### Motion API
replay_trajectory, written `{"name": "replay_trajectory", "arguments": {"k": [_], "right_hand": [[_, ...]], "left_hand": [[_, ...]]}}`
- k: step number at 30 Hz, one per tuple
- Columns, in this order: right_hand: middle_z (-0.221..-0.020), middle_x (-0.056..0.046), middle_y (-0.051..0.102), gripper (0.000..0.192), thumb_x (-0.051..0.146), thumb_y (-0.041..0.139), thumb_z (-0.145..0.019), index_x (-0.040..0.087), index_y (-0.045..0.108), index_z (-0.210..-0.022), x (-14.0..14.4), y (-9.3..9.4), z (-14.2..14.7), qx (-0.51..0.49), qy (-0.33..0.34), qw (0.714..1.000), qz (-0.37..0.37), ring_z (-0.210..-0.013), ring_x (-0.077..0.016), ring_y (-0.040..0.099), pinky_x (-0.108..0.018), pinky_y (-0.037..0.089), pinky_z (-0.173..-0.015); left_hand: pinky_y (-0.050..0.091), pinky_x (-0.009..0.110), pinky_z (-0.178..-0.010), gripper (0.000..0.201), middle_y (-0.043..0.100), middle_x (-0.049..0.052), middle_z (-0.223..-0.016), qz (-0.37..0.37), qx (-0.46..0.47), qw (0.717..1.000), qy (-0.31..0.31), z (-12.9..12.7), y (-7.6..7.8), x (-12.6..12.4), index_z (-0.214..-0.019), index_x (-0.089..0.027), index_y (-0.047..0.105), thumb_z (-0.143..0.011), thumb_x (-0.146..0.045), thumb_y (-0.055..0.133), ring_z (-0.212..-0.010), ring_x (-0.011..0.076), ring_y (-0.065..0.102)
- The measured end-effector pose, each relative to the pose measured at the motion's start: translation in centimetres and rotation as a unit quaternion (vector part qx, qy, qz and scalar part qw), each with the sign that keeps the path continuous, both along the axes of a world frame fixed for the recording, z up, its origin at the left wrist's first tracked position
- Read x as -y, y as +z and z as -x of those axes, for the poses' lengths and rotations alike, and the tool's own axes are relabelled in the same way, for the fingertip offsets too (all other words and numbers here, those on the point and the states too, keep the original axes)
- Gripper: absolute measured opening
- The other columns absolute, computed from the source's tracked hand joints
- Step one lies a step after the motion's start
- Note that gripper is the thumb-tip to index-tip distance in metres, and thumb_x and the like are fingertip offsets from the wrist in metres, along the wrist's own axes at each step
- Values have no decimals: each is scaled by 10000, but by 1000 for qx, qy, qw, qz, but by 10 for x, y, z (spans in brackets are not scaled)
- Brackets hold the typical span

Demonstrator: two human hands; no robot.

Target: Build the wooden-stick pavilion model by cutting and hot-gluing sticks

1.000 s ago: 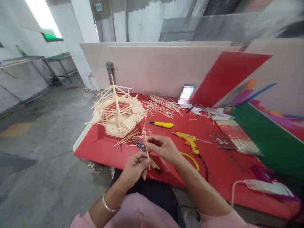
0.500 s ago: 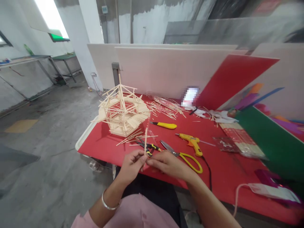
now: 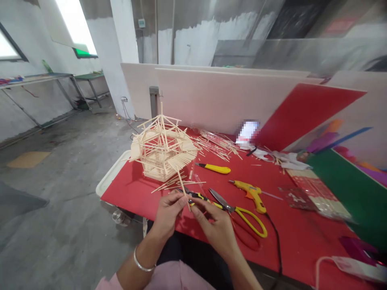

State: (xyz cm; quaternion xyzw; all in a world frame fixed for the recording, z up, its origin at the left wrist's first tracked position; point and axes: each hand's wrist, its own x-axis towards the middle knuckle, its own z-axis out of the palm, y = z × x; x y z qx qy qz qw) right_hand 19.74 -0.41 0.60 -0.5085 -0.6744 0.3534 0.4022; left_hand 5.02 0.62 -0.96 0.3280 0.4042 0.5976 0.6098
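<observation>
Concrete floor (image 3: 78, 177), pale panel (image 3: 211, 96) upright at the back, red tabletop (image 3: 123, 191) under the work.

Grip: left hand (image 3: 169, 209) has a thin wooden stick (image 3: 182, 183) pinched between thumb and fingers, low on its length. Right hand (image 3: 216, 223) is at the stick's near end, fingertips right beside it; can't tell if they bear on it or just hover. Stick is up in the hands, around the table's near edge.

Key relation: long axis runs from the fingertips away from the wearer, leaning left, so the far end points at the hexagonal stick model (image 3: 163, 141). Model sits beyond the hands and a bit left; left hand is nearer. Far end overlaps the model's fanned eave in this view; contact or gap, can't tell.

Just past the fingers: pliers (image 3: 198, 196) with black-and-yellow handles, partly hidden by the hands. Loose sticks (image 3: 167, 184) lie between them and the model's base.

Right side: scissors (image 3: 230, 208) just beyond the right hand, blades toward the model. Farther out, yellow utility knife (image 3: 217, 168), then yellow glue gun (image 3: 252, 193), nozzle left. More sticks heaped behind, near the panel.
</observation>
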Motion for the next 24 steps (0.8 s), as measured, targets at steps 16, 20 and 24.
{"name": "replay_trajectory", "arguments": {"k": [16, 20, 24], "right_hand": [[-827, -27, 713, 170, 315, 586, -842, 205, 715, -853, -96, 55, 27, 6, -38, 981, -190, -732, -145, 634, -236, 476, -639], [-836, -29, 722, 182, 323, 580, -832, 207, 720, -844, -130, 64, 37, 31, -13, 978, -205, -743, -152, 639, -265, 479, -708], [-820, -28, 721, 190, 342, 592, -819, 209, 724, -846, -144, 58, 41, 23, -12, 982, -189, -724, -154, 636, -272, 480, -696]], "left_hand": [[201, 161, -378, 336, 545, -24, -586, 5, 53, 999, 2, -5, 12, -13, -889, -141, 704, -763, -452, 699, -399, 14, 358], [196, 159, -383, 360, 531, -24, -540, 47, 18, 999, -10, -2, -1, -7, -743, -127, 685, -726, -485, 717, -393, 15, 366], [218, 155, -393, 394, 522, -30, -525, 62, 8, 998, -5, 2, -8, -5, -725, -129, 678, -693, -519, 730, -392, 16, 375]]}}
